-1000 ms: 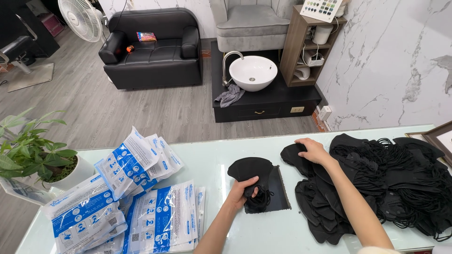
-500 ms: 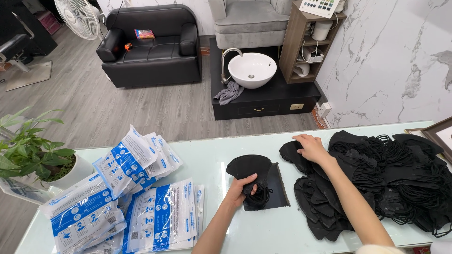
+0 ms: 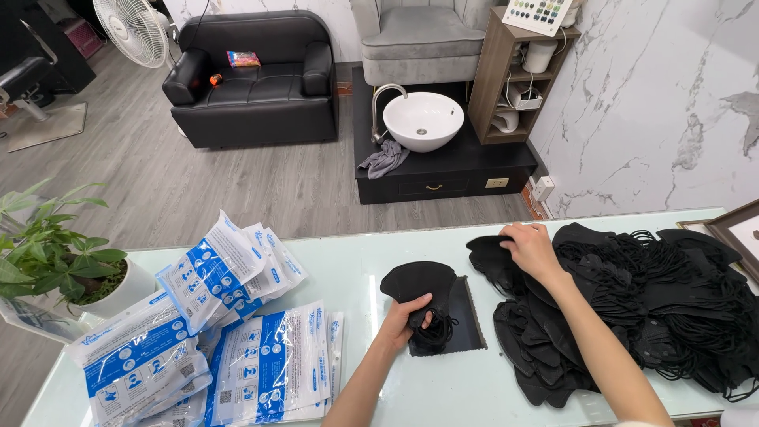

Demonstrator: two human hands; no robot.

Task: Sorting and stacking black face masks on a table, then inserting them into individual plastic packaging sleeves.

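Your left hand [image 3: 405, 320] is closed on a small stack of black face masks [image 3: 421, 304]: the thumb lies over the top mask and the fingers curl under the tangle of ear loops at the stack's near end. The stack rests on a flat black sheet [image 3: 468, 326] at the middle of the pale glass desk [image 3: 356, 273]. Your left forearm rises from the bottom edge of the view, angled up and to the right, wrist straight.

Your right hand [image 3: 531, 247] lies palm down on the near-left corner of the large pile of loose black masks [image 3: 632, 308]. Its fingers are bent and pinch the edge of one mask at the top of the pile; how firmly cannot be told. The right arm runs in from the lower right corner, stretched diagonally across the pile.

The pile fills the right part of the desk, well apart from the stack. Blue-and-white sealed packets [image 3: 213, 348] lie heaped on the left part, with a potted plant [image 3: 55, 261] just beyond them.

Against the frame of a second ago, both hands keep the same grips and places; the view alone has shifted slightly.
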